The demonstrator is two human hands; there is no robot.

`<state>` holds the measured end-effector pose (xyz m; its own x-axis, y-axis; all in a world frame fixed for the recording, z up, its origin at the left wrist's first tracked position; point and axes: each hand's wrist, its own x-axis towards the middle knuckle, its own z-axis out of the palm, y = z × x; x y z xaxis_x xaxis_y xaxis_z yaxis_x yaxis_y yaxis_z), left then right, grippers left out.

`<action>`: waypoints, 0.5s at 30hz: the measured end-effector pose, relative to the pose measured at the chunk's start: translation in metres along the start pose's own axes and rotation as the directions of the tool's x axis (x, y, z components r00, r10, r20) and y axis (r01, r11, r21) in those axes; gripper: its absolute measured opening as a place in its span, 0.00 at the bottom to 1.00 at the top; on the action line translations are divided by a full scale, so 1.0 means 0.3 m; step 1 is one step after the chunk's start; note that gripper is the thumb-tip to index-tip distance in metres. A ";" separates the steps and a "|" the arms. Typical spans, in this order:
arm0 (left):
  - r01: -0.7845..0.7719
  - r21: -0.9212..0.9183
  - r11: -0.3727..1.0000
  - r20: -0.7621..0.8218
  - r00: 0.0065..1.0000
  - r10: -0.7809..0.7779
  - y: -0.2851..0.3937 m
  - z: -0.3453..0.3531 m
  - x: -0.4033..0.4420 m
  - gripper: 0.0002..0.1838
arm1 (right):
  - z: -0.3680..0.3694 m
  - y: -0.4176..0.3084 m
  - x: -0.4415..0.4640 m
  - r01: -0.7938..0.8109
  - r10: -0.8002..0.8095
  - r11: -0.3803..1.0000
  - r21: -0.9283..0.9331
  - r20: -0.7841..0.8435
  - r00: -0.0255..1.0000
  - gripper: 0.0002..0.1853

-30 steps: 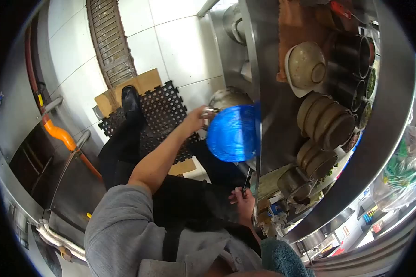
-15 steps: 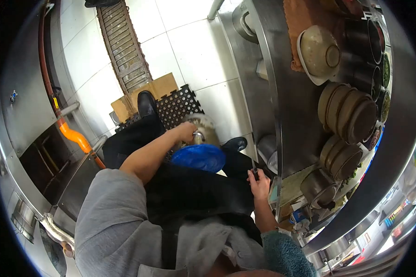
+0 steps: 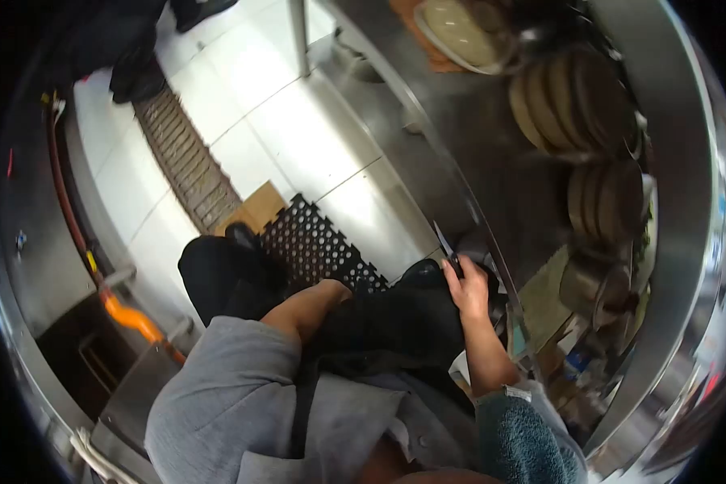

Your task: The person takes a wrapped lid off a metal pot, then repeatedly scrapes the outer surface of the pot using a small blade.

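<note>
In the head view, my right hand (image 3: 469,289) is closed around the dark handle of a knife (image 3: 442,239), whose narrow blade points up and away from me. It is beside the metal counter's edge, above my dark shoe. My left hand (image 3: 336,292) reaches down between my knees, at the near edge of a black perforated rubber mat (image 3: 310,240). Its fingers are hidden behind my dark apron (image 3: 387,323), so I cannot see whether it holds anything.
Stacked bowls (image 3: 569,101) and a metal pot (image 3: 593,286) stand on the steel counter (image 3: 492,137) at right. A floor drain grate (image 3: 181,153) runs ahead, with cardboard (image 3: 258,208) by the mat. Another person's dark shoes (image 3: 137,77) are at upper left. An orange pipe (image 3: 129,319) is at left.
The metal vessel and blue round object at my left hand have gone from sight, and that hand is lower, behind the apron. The view has turned; another person's legs have appeared. The knife stays in my right hand.
</note>
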<state>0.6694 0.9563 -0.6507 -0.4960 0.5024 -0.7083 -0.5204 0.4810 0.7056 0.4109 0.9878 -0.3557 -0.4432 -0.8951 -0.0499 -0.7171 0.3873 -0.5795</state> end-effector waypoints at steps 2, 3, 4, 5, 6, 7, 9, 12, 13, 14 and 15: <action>0.322 0.089 0.943 -0.098 0.945 -0.314 0.330 -0.312 -0.436 0.25 | 0.013 0.021 0.012 0.023 -0.028 0.997 -0.071 -0.064 0.998 0.13; -0.042 0.226 0.973 -0.198 0.976 0.089 0.122 -0.291 -0.223 0.25 | 0.013 0.028 -0.015 -0.010 0.004 0.995 -0.100 -0.060 0.998 0.14; -0.179 -0.051 0.983 -0.281 0.947 0.158 0.092 -0.395 -0.214 0.24 | 0.015 0.040 -0.025 -0.040 0.032 0.995 -0.096 -0.083 0.996 0.15; 0.049 -0.029 0.998 -0.445 0.894 -0.057 0.146 -0.471 -0.296 0.19 | -0.004 0.028 -0.020 -0.052 0.041 0.995 -0.088 -0.117 0.992 0.15; -0.071 -0.186 0.980 -0.599 0.798 -0.056 -0.004 -0.528 -0.242 0.18 | -0.018 0.007 -0.042 -0.124 0.113 0.987 -0.106 -0.101 0.988 0.15; -0.025 0.129 0.991 -0.798 0.590 0.119 -0.023 -0.604 -0.312 0.18 | -0.019 -0.006 -0.062 -0.192 0.183 0.974 -0.117 -0.085 0.979 0.15; -0.487 -0.356 0.798 -0.853 0.518 -0.064 0.325 -0.639 -0.831 0.18 | -0.004 0.037 -0.070 -0.093 0.084 0.989 -0.119 -0.082 0.993 0.15; -0.539 0.323 0.778 -0.908 0.056 0.415 0.684 -0.534 -1.422 0.18 | 0.014 0.034 -0.072 0.004 -0.020 0.994 -0.114 -0.138 0.990 0.13; -0.580 0.456 0.675 -0.878 -0.166 0.450 0.710 -0.471 -1.564 0.17 | 0.021 0.024 -0.071 0.064 -0.082 0.992 -0.106 -0.179 0.980 0.12; -0.431 0.670 0.604 -0.741 -0.360 0.566 0.807 -0.428 -1.737 0.18 | 0.030 0.029 -0.071 0.074 -0.087 0.993 -0.087 -0.166 0.982 0.12; -0.247 0.745 0.619 -0.651 -0.469 0.597 0.889 -0.379 -1.869 0.18 | 0.026 0.021 -0.073 0.056 -0.071 0.992 -0.115 -0.135 0.988 0.12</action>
<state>0.7296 0.7211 -0.0680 -0.5307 -0.4162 0.7383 0.3184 0.7094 0.6288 0.4203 1.0081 -0.3647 -0.4597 -0.8822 0.1019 -0.7978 0.3598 -0.4838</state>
